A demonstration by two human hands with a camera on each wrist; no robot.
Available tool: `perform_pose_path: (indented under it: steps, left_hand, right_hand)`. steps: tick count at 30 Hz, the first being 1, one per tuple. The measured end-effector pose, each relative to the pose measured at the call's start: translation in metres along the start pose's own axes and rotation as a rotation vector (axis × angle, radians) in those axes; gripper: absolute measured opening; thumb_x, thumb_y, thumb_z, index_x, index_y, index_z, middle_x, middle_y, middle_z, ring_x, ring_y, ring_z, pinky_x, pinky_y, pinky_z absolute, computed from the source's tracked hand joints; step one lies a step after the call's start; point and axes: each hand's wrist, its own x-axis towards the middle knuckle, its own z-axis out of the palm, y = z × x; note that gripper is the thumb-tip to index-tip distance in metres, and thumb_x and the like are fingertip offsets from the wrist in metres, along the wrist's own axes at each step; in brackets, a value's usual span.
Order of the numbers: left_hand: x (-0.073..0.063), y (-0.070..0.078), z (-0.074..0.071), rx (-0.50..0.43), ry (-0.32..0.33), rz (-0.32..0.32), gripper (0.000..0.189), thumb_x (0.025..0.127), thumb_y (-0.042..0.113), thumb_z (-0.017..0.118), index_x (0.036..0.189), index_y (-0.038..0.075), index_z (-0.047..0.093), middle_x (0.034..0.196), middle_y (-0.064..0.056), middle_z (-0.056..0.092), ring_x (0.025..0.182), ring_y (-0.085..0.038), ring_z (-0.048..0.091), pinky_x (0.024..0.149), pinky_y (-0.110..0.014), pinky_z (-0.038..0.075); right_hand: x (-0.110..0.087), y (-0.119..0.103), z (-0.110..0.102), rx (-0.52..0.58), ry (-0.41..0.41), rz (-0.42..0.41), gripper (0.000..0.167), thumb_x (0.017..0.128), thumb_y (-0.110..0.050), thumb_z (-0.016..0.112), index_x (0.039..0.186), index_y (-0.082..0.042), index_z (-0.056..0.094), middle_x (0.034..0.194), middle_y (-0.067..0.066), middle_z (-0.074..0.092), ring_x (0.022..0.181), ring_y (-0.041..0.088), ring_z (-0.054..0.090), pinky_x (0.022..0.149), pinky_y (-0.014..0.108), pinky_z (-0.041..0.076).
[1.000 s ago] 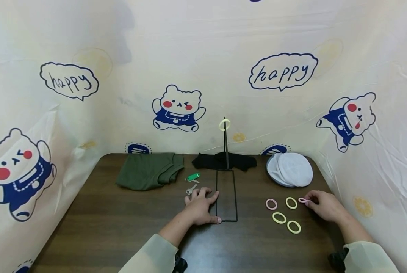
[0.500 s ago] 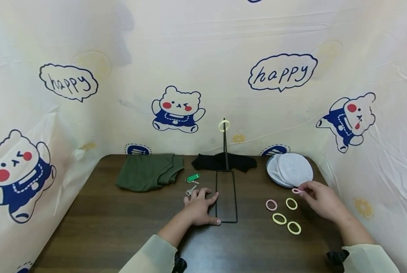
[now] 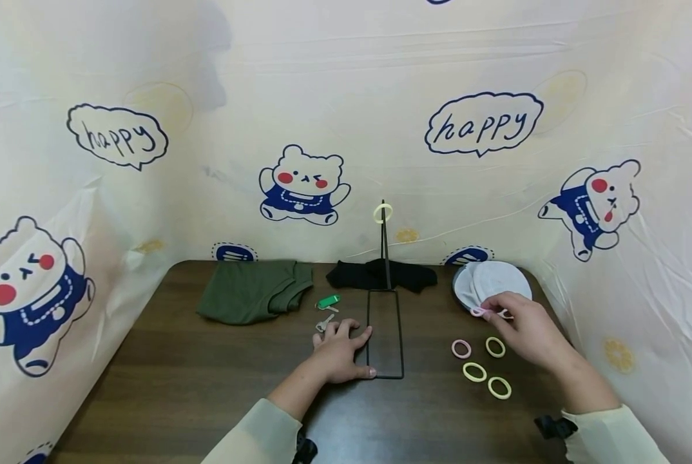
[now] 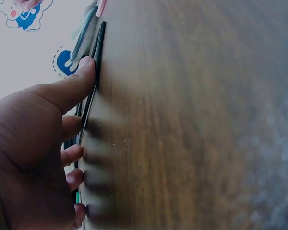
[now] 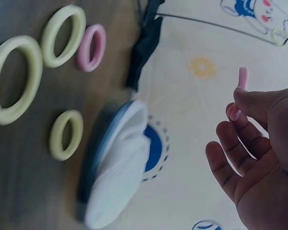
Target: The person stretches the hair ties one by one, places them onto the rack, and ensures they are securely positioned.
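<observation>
My right hand pinches a pink ring between thumb and forefinger, raised off the table in front of the white cloth item. In the left wrist view my left hand lies with its thumb on the base of a black wire stand and its fingertips down on the table. One pale yellow ring hangs near the top of the stand's upright. On the table by my right hand lie another pink ring and three yellow rings.
Folded green cloth lies at the back left, with keys on a green tag beside it. Black cloth lies behind the stand's base. White cloth with a dark rim sits at the back right. A printed curtain encloses the table.
My right hand has lifted the pink ring off the table and carried it leftward and back, now in front of the white cloth item. My left hand has stayed in place.
</observation>
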Motion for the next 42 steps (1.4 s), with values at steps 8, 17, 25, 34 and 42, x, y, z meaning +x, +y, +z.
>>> perform_pose_path:
  steps: [8, 17, 25, 34, 42]
  left_hand:
    - [0.001, 0.0, 0.002, 0.014, 0.001, 0.001, 0.093, 0.085, 0.072, 0.07, 0.163, 0.037, 0.032, 0.165, -0.003, 0.025, 0.146, -0.04, 0.023, 0.098, -0.063, 0.027]
    - [-0.001, 0.001, 0.0, 0.008, 0.006, -0.003, 0.093, 0.086, 0.07, 0.071, 0.163, 0.036, 0.033, 0.166, -0.004, 0.025, 0.146, -0.04, 0.022, 0.099, -0.064, 0.026]
    - [-0.001, 0.002, 0.0, 0.005, 0.009, -0.002, 0.093, 0.086, 0.07, 0.071, 0.163, 0.036, 0.033, 0.166, -0.004, 0.025, 0.146, -0.04, 0.022, 0.1, -0.063, 0.026]
    - [0.001, 0.001, 0.0, 0.006, 0.006, 0.003, 0.093, 0.086, 0.07, 0.071, 0.163, 0.036, 0.033, 0.166, -0.004, 0.025, 0.146, -0.04, 0.022, 0.1, -0.065, 0.026]
    - [0.0, 0.002, -0.002, 0.009, 0.0, 0.004, 0.093, 0.086, 0.069, 0.072, 0.163, 0.035, 0.033, 0.166, -0.005, 0.025, 0.145, -0.04, 0.022, 0.1, -0.066, 0.026]
  right_hand:
    - [0.016, -0.028, -0.002, 0.039, 0.037, -0.05, 0.021, 0.087, -0.003, 0.082, 0.103, -0.015, 0.075, 0.099, -0.009, 0.07, 0.085, 0.007, 0.063, 0.076, 0.029, 0.055]
    - [0.034, -0.058, -0.008, 0.099, 0.083, -0.181, 0.023, 0.085, -0.004, 0.084, 0.104, -0.014, 0.075, 0.1, -0.011, 0.07, 0.088, 0.003, 0.063, 0.076, 0.023, 0.052]
    - [0.047, -0.081, -0.016, 0.159, 0.071, -0.219, 0.025, 0.087, -0.004, 0.083, 0.108, -0.014, 0.075, 0.103, -0.009, 0.07, 0.09, 0.004, 0.063, 0.078, 0.017, 0.053]
    - [0.064, -0.109, -0.02, 0.279, 0.206, -0.397, 0.027, 0.084, 0.002, 0.082, 0.107, -0.009, 0.076, 0.105, -0.002, 0.071, 0.085, 0.008, 0.063, 0.076, 0.016, 0.052]
    - [0.072, -0.134, -0.025, 0.376, 0.24, -0.479, 0.031, 0.081, 0.005, 0.081, 0.11, -0.007, 0.076, 0.105, 0.003, 0.07, 0.081, 0.009, 0.062, 0.069, 0.016, 0.051]
